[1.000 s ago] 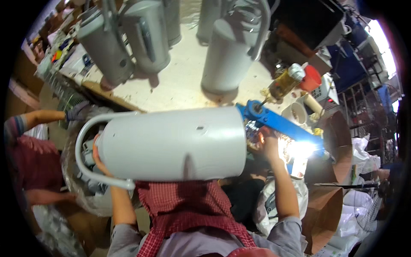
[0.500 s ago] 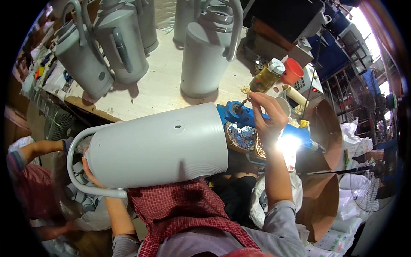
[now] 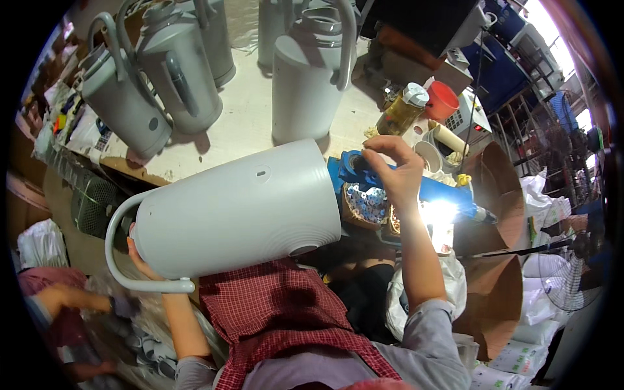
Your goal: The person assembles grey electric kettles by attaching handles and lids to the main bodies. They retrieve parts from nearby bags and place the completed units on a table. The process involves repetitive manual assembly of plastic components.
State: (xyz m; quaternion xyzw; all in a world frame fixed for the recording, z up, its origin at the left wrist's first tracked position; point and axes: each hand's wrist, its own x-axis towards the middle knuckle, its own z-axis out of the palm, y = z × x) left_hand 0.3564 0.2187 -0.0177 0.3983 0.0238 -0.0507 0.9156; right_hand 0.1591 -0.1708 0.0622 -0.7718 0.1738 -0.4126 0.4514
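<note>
A large light-grey flask body (image 3: 234, 208) with a looped handle lies on its side across my lap, its broad base toward the right. My left hand (image 3: 140, 260) is closed on its narrow neck end, partly hidden behind the shell. The base end meets a long blue metal fixture (image 3: 429, 190). Over the round hollow end of that fixture, my right hand (image 3: 398, 170) holds thumb and forefinger pinched together; whatever sits between them is too small to make out. Just below are an open box of small bluish-grey parts (image 3: 365, 203) and a bin of copper-coloured bits (image 3: 394, 223).
Several upright grey flasks (image 3: 305, 91) stand on the pale table (image 3: 240, 117). Beyond my right hand are a lidded bottle (image 3: 403, 110), a red cup (image 3: 443, 101) and a bright lamp (image 3: 439, 213). Cardboard boxes (image 3: 487, 305) and a fan (image 3: 572, 279) lie right; a co-worker's arm (image 3: 71, 300) reaches in left.
My right hand has moved slightly left and lower at the fixture's end; the thin dark rod below its fingertips no longer shows. The co-worker's arm has dropped lower.
</note>
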